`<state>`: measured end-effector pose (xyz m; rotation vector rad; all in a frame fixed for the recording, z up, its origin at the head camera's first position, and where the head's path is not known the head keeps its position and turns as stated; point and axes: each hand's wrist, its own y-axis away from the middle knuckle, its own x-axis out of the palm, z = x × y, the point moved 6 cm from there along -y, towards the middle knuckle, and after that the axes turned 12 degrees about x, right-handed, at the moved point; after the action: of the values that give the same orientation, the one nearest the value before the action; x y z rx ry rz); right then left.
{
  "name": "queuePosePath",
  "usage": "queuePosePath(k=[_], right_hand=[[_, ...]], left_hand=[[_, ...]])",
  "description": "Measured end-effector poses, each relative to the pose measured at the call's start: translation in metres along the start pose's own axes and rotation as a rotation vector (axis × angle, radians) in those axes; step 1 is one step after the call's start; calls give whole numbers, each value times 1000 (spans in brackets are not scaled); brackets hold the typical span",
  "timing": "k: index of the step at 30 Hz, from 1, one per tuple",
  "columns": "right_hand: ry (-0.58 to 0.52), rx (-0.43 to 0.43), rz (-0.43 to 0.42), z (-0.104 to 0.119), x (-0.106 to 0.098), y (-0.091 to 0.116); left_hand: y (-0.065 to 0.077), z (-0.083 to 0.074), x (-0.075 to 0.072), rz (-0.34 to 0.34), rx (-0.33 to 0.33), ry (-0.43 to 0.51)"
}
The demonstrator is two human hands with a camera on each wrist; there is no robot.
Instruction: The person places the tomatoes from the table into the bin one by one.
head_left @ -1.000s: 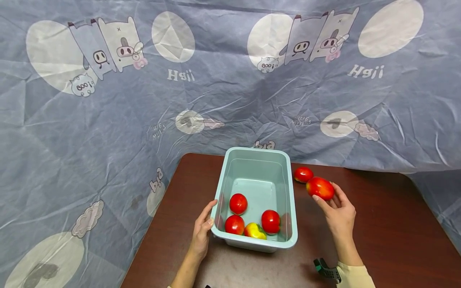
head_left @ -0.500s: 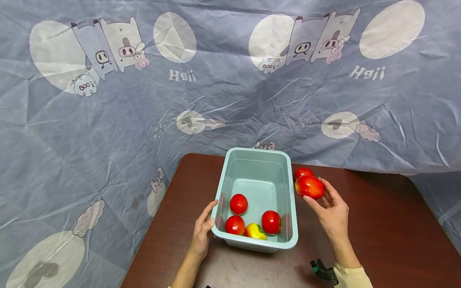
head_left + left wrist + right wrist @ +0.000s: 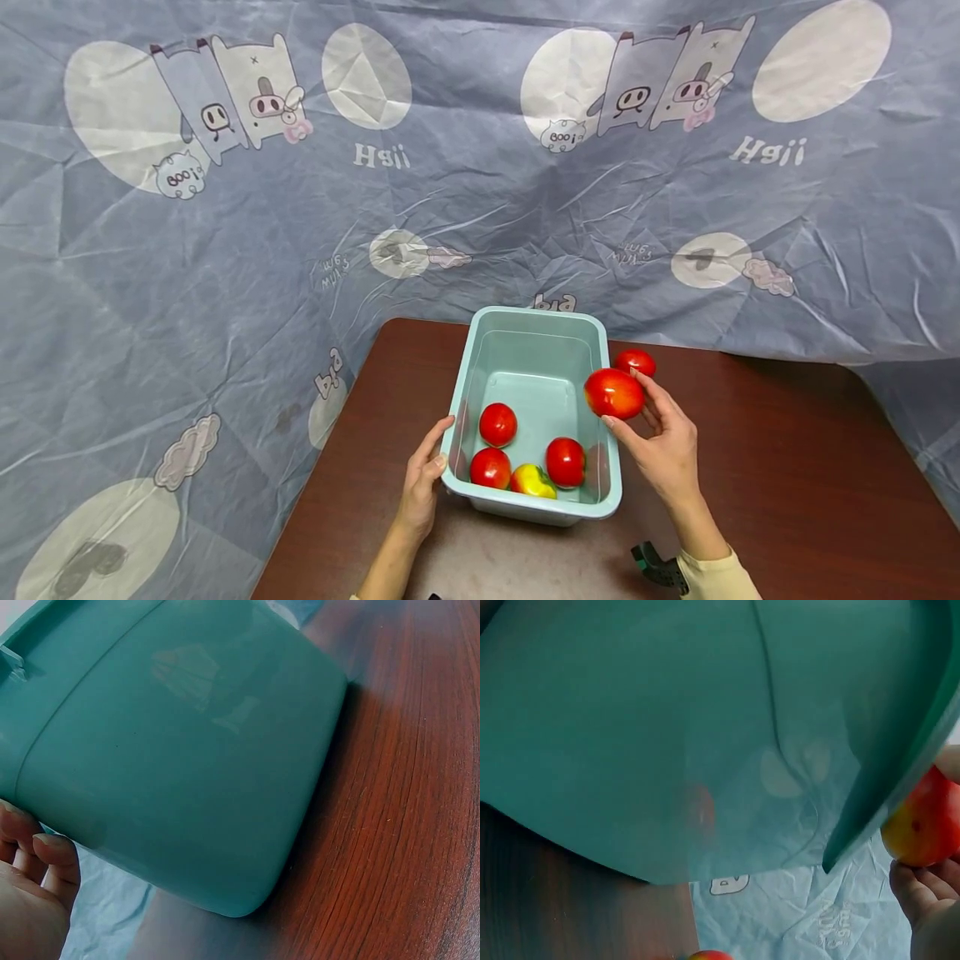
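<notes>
A light blue-green plastic bin stands on the table, with several red apples inside, such as the front left apple; one is partly yellow. My left hand holds the bin's left rim; in the left wrist view its curled fingertips are right at the outer wall. My right hand grips a red apple between thumb and fingers, over the bin's right rim. The right wrist view shows the yellowish end of that apple beside the rim, with the hand partly out of frame.
Another red apple lies on the brown table behind the right hand, just outside the bin. A grey-blue printed cloth hangs behind and to the left of the table. A dark strap hangs at the right wrist.
My right hand has carried its apple leftward, from beside the bin to over its right rim. The left hand and the bin have stayed in place.
</notes>
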<state>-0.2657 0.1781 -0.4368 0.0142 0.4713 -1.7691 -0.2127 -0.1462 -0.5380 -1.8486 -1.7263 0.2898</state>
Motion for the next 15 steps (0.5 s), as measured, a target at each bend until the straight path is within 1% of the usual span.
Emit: queuePosePath(k=[4,8,12,15], right_hand=[[-16,-75,59,25,8,7],[-1,-118,108,39,14,10],[7,-151,131,42,19,13],[-2,-174,159,35,24,13]], left_hand=[[-1,-1,0,1,0,-1],[-1,-1,0,3,-4,-8],[-1,-1,0,8,-2,-15],[-1,-1,0,7,-2,-19]])
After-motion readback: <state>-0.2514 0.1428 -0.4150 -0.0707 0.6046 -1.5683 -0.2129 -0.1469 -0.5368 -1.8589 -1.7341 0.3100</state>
